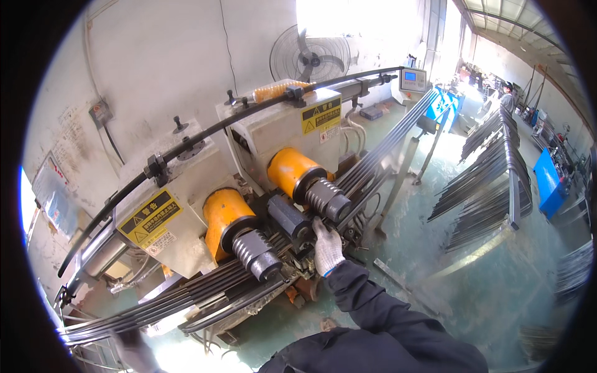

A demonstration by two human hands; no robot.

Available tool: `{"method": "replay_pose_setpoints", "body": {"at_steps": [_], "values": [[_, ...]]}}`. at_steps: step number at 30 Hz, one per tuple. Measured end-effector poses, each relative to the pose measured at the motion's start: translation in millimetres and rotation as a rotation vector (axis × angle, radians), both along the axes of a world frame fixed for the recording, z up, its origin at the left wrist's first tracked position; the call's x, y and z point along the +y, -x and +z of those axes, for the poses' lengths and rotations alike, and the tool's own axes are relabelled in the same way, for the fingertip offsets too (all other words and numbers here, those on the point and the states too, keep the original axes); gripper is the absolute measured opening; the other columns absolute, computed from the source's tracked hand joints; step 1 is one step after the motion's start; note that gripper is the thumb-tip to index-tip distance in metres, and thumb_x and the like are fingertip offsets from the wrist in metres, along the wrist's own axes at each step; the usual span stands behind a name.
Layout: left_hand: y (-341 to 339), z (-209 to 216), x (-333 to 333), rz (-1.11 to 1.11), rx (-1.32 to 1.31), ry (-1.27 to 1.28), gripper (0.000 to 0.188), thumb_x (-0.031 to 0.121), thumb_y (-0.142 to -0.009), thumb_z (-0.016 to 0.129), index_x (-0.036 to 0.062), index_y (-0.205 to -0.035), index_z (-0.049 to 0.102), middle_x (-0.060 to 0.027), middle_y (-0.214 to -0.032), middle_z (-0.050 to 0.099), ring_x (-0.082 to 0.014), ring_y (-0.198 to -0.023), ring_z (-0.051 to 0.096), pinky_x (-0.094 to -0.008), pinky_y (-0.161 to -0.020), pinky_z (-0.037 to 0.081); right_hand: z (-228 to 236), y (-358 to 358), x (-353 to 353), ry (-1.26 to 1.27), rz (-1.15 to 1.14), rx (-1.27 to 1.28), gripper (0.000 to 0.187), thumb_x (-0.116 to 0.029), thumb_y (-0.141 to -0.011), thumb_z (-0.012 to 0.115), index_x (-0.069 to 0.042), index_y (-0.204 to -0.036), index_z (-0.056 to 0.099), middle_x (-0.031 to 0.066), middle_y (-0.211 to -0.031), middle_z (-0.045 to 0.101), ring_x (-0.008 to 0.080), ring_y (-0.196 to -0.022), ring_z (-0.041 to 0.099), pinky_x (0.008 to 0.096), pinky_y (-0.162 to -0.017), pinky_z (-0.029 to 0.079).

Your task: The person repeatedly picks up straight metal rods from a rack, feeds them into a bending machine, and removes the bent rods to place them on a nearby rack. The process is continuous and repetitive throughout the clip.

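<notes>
My right hand [328, 250], in a white knit glove, reaches into the middle of a roller machine [186, 239]. Its fingers look closed near a dark block [287, 216], beneath the right-hand ribbed roller [328, 199]; what they hold is hidden. To its left a second ribbed roller [256, 253] sticks out. Both rollers sit on orange housings [228, 214]. A bundle of long dark metal rods [205, 289] runs through the machine from lower left to upper right. My left hand [134, 353] is a pale blur below the rods' left end, its fingers unclear.
A long dark bar [217, 124] curves across the machine's top. Behind stand a fan [310, 59] and a control box with a screen [412, 79]. At right, racks of hanging rods [485, 180] and a blue machine [548, 180] line the floor. A person [507, 96] stands far back.
</notes>
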State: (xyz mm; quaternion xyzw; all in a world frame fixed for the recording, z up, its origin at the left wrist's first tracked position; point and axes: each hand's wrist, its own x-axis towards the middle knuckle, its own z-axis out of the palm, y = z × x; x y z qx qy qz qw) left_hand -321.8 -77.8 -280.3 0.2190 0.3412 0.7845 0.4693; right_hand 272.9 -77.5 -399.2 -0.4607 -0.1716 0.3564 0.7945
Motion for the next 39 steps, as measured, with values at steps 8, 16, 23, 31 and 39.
{"method": "replay_pose_setpoints", "body": {"at_steps": [8, 16, 23, 31, 39], "values": [[-54, 145, 38, 0.164, 0.530, -0.044, 0.046, 0.022, -0.123, 0.044, -0.0073, -0.153, 0.062, -0.0140, -0.141, 0.072, -0.0224, -0.126, 0.070, -0.0359, -0.115, 0.054, 28, 4, 24, 0.004, 0.019, 0.116, 0.054, -0.028, -0.106, 0.078, -0.003, -0.151, 0.062, 0.0105, -0.135, 0.071, 0.0227, -0.114, 0.068, 0.0391, -0.098, 0.055], [-182, 206, 65, 0.126, 0.761, -0.305, 0.057, 0.028, -0.111, 0.065, -0.0056, -0.156, 0.054, -0.0153, -0.117, 0.074, -0.0226, -0.105, 0.074, -0.0333, -0.089, 0.061, 13, -24, 36, 0.077, 0.103, -0.082, 0.038, -0.022, -0.107, 0.071, 0.000, -0.139, 0.073, 0.0163, -0.138, 0.073, 0.0237, -0.120, 0.071, 0.0383, -0.100, 0.057], [-282, 240, 68, 0.028, 1.097, -0.334, 0.049, 0.019, -0.111, 0.059, -0.0048, -0.153, 0.054, -0.0140, -0.101, 0.076, -0.0214, -0.090, 0.075, -0.0317, -0.086, 0.062, -22, -33, 46, -0.016, 0.109, -0.203, 0.038, -0.018, -0.102, 0.079, 0.001, -0.134, 0.072, 0.0122, -0.124, 0.076, 0.0209, -0.110, 0.072, 0.0357, -0.096, 0.057], [-359, 254, 74, -0.063, 1.273, -0.408, 0.033, 0.011, -0.103, 0.065, -0.0053, -0.132, 0.062, -0.0031, -0.085, 0.059, -0.0125, -0.076, 0.056, -0.0313, -0.069, 0.048, 6, -22, 39, -0.024, 0.147, -0.075, 0.031, -0.012, -0.102, 0.078, 0.001, -0.130, 0.073, 0.0107, -0.123, 0.076, 0.0190, -0.108, 0.071, 0.0355, -0.095, 0.057], [-354, 240, 85, -0.139, 1.197, -0.474, 0.035, 0.010, -0.105, 0.065, 0.0004, -0.138, 0.060, -0.0004, -0.095, 0.059, -0.0091, -0.081, 0.056, -0.0267, -0.073, 0.049, -7, -22, 42, -0.041, 0.126, -0.269, 0.029, -0.011, -0.109, 0.065, -0.005, -0.136, 0.075, 0.0132, -0.134, 0.073, 0.0236, -0.123, 0.068, 0.0370, -0.108, 0.052]]}}
